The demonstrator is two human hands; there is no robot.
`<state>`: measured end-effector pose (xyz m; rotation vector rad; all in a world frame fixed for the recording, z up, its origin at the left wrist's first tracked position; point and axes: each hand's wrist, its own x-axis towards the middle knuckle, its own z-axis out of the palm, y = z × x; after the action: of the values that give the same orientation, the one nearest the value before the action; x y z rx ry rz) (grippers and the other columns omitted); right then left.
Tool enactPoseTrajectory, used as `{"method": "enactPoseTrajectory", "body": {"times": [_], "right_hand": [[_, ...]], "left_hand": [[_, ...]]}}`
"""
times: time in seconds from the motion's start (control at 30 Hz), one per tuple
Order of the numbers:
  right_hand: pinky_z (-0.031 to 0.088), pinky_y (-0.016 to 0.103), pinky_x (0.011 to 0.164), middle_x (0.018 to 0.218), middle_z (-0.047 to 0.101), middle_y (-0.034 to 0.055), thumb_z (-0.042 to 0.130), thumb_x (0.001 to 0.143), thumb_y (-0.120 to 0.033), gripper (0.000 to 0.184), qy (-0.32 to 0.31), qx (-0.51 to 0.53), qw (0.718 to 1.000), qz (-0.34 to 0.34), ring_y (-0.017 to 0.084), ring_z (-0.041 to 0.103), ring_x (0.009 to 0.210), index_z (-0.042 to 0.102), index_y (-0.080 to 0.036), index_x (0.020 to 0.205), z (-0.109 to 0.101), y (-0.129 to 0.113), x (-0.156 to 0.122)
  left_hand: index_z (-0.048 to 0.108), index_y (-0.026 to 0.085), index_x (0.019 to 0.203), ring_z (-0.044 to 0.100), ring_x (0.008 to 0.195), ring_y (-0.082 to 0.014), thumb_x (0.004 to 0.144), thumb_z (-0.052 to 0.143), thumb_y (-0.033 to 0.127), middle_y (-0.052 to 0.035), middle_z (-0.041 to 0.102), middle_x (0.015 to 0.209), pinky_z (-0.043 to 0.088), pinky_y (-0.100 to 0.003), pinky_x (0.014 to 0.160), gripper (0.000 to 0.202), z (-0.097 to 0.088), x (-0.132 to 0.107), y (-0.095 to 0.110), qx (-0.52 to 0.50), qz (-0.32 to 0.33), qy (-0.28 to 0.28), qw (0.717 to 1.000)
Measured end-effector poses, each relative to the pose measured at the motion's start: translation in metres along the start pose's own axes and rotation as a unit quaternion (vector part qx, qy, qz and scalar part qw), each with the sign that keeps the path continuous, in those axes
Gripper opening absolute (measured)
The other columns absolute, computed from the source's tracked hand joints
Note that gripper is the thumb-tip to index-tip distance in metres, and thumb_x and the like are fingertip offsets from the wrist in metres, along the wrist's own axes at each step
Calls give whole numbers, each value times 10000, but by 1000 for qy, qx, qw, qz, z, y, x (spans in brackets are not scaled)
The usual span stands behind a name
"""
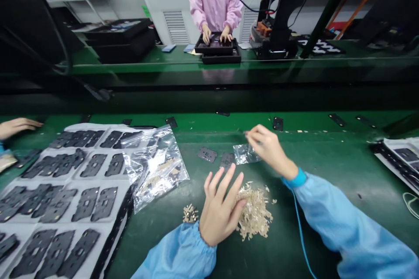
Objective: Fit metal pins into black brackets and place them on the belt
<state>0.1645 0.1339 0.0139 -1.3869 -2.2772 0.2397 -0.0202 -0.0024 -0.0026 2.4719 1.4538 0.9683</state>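
My left hand (pixel 218 211) is spread open, palm down, over the left edge of a pile of small tan pieces (pixel 255 213). Just beyond its fingertips lies a flat black plate (pixel 227 161), with a second black plate (pixel 207 154) to its left. My right hand (pixel 266 146), in a blue sleeve with a blue wrist band, is raised over a small clear bag (pixel 245 154). Its fingers are pinched together; whatever they hold is too small or blurred to name. A little cluster of tan pieces (pixel 190 213) sits left of my left wrist.
At left, a white-lined tray (pixel 73 189) carries rows of black plates, and a clear zip bag (pixel 157 168) overlaps its edge. Another person's hand (pixel 19 127) is at far left. A person in pink (pixel 216 4) works across the bench. Another tray (pixel 393 161) is at right.
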Motion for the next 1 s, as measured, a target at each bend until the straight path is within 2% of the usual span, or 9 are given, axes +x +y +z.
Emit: {"method": "enactPoseTrajectory", "body": {"times": [0.03, 0.07, 0.23, 0.37, 0.53, 0.67, 0.8, 0.9, 1.0], "right_hand": [[431, 289, 745, 994, 567, 124, 341, 938, -185, 311, -36, -111, 993, 11, 189, 563, 845, 646, -131, 959, 1, 16, 14], [426, 297, 741, 1026, 560, 153, 355, 918, -146, 298, -54, -143, 988, 16, 210, 560, 870, 645, -105, 972, 1, 31, 25], [427, 299, 688, 926, 601, 168, 500, 767, -60, 186, -135, -206, 969, -8, 265, 559, 887, 673, -73, 834, 7, 68, 65], [446, 335, 728, 1026, 577, 180, 459, 852, -174, 227, -147, -227, 963, -8, 294, 533, 985, 648, -74, 928, 21, 57, 106], [479, 389, 802, 1173, 533, 113, 529, 888, -291, 284, -190, -214, 958, 12, 234, 555, 997, 549, -127, 1119, 57, 31, 159], [492, 403, 813, 1138, 558, 102, 555, 884, -284, 297, -219, -173, 960, 34, 214, 580, 964, 541, -123, 1133, 72, 18, 168], [496, 401, 810, 1134, 560, 107, 566, 878, -282, 307, -205, -85, 973, 62, 216, 583, 963, 540, -113, 1134, 57, 11, 163], [525, 354, 771, 1102, 595, 123, 525, 901, -226, 264, -185, 15, 980, 78, 202, 617, 922, 546, -96, 1130, 36, -5, 145], [554, 258, 716, 1021, 664, 135, 416, 925, -129, 256, -199, 130, 969, 69, 162, 668, 842, 551, -68, 1133, 21, -37, 101]], "left_hand": [[336, 173, 1374, 227, 1326, -311, 831, 510, 134, -126, 348, 1435, 183, -518, 1054, 571, 1, 0, 0, -6, -13, 5, 1000], [334, 172, 1372, 222, 1329, -305, 836, 499, 126, -128, 333, 1439, 205, -513, 1052, 563, 1, 0, -1, -13, -30, 13, 999], [415, 190, 1305, 229, 1329, -283, 843, 465, 104, -119, 332, 1417, 290, -477, 1035, 473, -2, 0, 0, -46, -89, 40, 994], [505, 198, 1212, 259, 1308, -279, 831, 469, 85, -112, 361, 1388, 316, -479, 1024, 399, -4, 1, 1, -64, -99, 32, 992], [578, 194, 1094, 323, 1269, -276, 819, 469, 64, -113, 428, 1335, 365, -473, 993, 324, -2, 2, -5, -83, -108, 48, 990], [601, 191, 1035, 371, 1237, -265, 810, 465, 44, -108, 486, 1281, 380, -461, 984, 301, -3, 3, -6, -113, -106, 67, 986], [615, 204, 1011, 421, 1197, -255, 816, 471, 57, -101, 536, 1219, 384, -452, 978, 283, -6, 5, -6, -159, -115, 95, 976], [612, 218, 1023, 462, 1166, -234, 848, 476, 127, -88, 566, 1175, 377, -432, 987, 240, -10, 9, -15, -245, -195, 143, 939], [541, 225, 1147, 483, 1171, -219, 883, 471, 255, -88, 546, 1234, 367, -415, 1004, 274, -14, 16, -29, -403, -339, 198, 827]]}}
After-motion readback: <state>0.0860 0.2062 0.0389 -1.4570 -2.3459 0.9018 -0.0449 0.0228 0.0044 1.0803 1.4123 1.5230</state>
